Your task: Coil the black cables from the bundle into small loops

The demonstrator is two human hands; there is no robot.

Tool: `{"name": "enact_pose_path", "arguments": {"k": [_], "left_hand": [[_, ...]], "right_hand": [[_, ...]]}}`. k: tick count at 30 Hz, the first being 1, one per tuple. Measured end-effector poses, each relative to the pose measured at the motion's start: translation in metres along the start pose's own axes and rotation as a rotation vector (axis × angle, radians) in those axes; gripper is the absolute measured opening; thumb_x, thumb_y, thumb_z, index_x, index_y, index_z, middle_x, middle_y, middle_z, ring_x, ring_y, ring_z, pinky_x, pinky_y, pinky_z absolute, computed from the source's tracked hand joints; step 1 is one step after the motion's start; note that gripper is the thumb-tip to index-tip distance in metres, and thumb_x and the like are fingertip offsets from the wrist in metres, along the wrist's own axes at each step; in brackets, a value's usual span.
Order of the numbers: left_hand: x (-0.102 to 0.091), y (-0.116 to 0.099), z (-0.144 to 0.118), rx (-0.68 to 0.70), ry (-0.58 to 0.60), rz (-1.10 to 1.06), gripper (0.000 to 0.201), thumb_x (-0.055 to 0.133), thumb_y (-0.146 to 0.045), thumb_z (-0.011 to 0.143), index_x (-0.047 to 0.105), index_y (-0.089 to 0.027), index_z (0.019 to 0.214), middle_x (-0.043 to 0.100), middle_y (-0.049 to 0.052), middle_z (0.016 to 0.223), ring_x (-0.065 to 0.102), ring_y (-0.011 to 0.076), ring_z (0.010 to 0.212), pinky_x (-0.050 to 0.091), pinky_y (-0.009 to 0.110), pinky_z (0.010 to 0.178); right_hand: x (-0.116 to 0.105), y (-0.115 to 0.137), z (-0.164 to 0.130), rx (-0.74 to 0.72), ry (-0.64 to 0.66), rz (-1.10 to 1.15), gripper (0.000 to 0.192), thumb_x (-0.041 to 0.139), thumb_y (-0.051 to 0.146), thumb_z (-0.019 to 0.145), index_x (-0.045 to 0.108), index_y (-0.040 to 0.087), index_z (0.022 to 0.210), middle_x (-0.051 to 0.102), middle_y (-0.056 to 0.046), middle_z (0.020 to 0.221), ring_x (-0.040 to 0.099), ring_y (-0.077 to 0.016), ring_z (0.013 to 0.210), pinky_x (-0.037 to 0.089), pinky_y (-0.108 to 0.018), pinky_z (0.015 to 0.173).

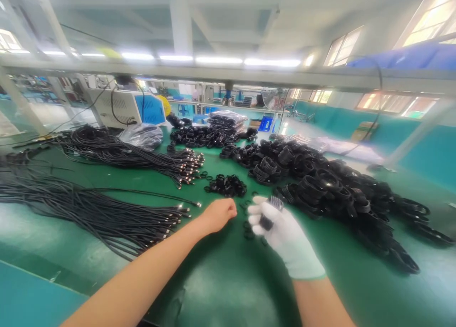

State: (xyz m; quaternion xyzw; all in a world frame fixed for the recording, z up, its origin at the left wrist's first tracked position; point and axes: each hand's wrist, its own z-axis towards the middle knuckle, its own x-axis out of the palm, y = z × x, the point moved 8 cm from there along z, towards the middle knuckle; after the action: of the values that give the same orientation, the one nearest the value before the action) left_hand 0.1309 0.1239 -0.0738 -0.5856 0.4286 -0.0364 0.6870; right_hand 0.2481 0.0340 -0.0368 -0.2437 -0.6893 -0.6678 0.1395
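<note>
My right hand [281, 232] wears a white glove and is closed around a small coiled black cable [272, 208]. My bare left hand [219, 214] is curled into a loose fist just left of it, over the green table [221, 279]; what it holds, if anything, is hidden. A small heap of black ties [226, 185] lies just beyond both hands. A few loose black rings [247, 232] lie on the table between the hands.
Long straight black cables [92, 208] with metal plugs fan out at the left, with a second bundle [124, 153] behind. A big pile of coiled cables [331, 189] fills the right. A white and blue machine [124, 107] stands at the back left.
</note>
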Motion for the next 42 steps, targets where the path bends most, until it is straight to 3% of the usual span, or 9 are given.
{"name": "enact_pose_path", "arguments": {"k": [5,11,14,17,20,23,29,33,42], "left_hand": [[-0.01,-0.011,-0.05,-0.06,0.017,-0.389,0.024,0.04,-0.039,0.083,0.045,-0.017,0.076,0.05,0.0,0.069,0.05,0.0096,0.057,0.044,0.023,0.056],[0.003,-0.006,-0.075,-0.095,-0.086,-0.581,0.025,0.046,-0.04,0.081,0.043,-0.016,0.073,0.047,-0.003,0.062,0.044,0.0065,0.047,0.035,0.018,0.044],[0.0,-0.001,-0.082,-0.101,-0.155,-0.663,0.028,0.057,-0.04,0.077,0.045,-0.016,0.068,0.048,-0.004,0.054,0.044,0.0071,0.045,0.031,0.017,0.04],[-0.007,-0.014,-0.098,-0.038,-0.158,-1.026,0.027,0.062,-0.038,0.075,0.048,-0.016,0.074,0.056,-0.001,0.065,0.043,0.0043,0.044,0.031,0.016,0.042],[-0.014,-0.035,-0.111,0.066,0.023,-1.224,0.03,0.061,-0.042,0.074,0.044,-0.018,0.074,0.058,-0.002,0.068,0.035,0.0014,0.036,0.024,0.016,0.037],[-0.014,-0.044,-0.113,0.08,0.272,-0.822,0.024,0.055,-0.039,0.077,0.044,-0.018,0.073,0.057,-0.002,0.059,0.035,0.0044,0.038,0.02,0.017,0.039],[-0.037,-0.048,-0.109,0.12,0.288,0.163,0.011,0.054,-0.016,0.068,0.064,-0.02,0.07,0.064,-0.003,0.071,0.057,0.0142,0.073,0.036,0.021,0.064],[-0.051,-0.058,-0.11,0.163,0.156,0.269,0.029,0.062,-0.023,0.068,0.068,-0.028,0.096,0.067,-0.004,0.081,0.054,0.0195,0.09,0.036,0.025,0.079],[-0.041,-0.057,-0.111,0.164,0.079,0.113,0.056,0.073,-0.028,0.059,0.057,-0.029,0.113,0.058,0.003,0.099,0.053,0.0229,0.089,0.041,0.027,0.071]], "right_hand": [[0.018,-0.028,0.003,0.01,-0.103,-0.25,0.051,0.077,0.031,0.064,0.051,0.012,0.104,0.061,-0.001,0.065,0.054,-0.0106,0.046,0.043,-0.021,0.038],[0.042,-0.055,0.0,0.002,-0.085,-0.181,0.048,0.076,0.036,0.058,0.052,0.014,0.093,0.053,0.006,0.051,0.043,-0.0067,0.036,0.033,-0.017,0.031],[0.053,-0.071,-0.006,0.149,0.097,0.123,0.045,0.074,0.04,0.06,0.054,0.016,0.093,0.053,0.004,0.06,0.043,-0.0045,0.043,0.029,-0.014,0.033],[0.074,-0.073,-0.021,0.288,0.459,0.441,0.043,0.077,0.037,0.058,0.057,0.021,0.093,0.054,0.005,0.066,0.042,-0.0037,0.044,0.026,-0.014,0.033],[0.078,-0.064,-0.031,0.233,0.614,0.371,0.04,0.078,0.036,0.057,0.06,0.019,0.088,0.053,0.003,0.064,0.044,-0.0053,0.045,0.027,-0.015,0.034],[0.079,-0.055,-0.031,0.155,0.6,0.159,0.033,0.078,0.029,0.056,0.059,0.014,0.078,0.052,0.001,0.06,0.047,-0.0069,0.045,0.033,-0.017,0.037],[0.077,-0.046,-0.024,0.155,0.504,-0.031,0.034,0.067,0.018,0.059,0.055,0.013,0.09,0.053,0.004,0.056,0.046,-0.0078,0.034,0.033,-0.016,0.029],[0.059,-0.036,-0.017,0.065,0.262,-0.313,0.037,0.06,0.015,0.068,0.05,0.014,0.103,0.058,0.003,0.06,0.048,-0.0073,0.038,0.038,-0.017,0.035],[0.068,-0.08,-0.02,0.285,0.295,-0.51,0.07,0.067,0.008,0.052,0.045,0.019,0.117,0.055,0.008,0.052,0.046,-0.0094,0.037,0.038,-0.019,0.032]]}}
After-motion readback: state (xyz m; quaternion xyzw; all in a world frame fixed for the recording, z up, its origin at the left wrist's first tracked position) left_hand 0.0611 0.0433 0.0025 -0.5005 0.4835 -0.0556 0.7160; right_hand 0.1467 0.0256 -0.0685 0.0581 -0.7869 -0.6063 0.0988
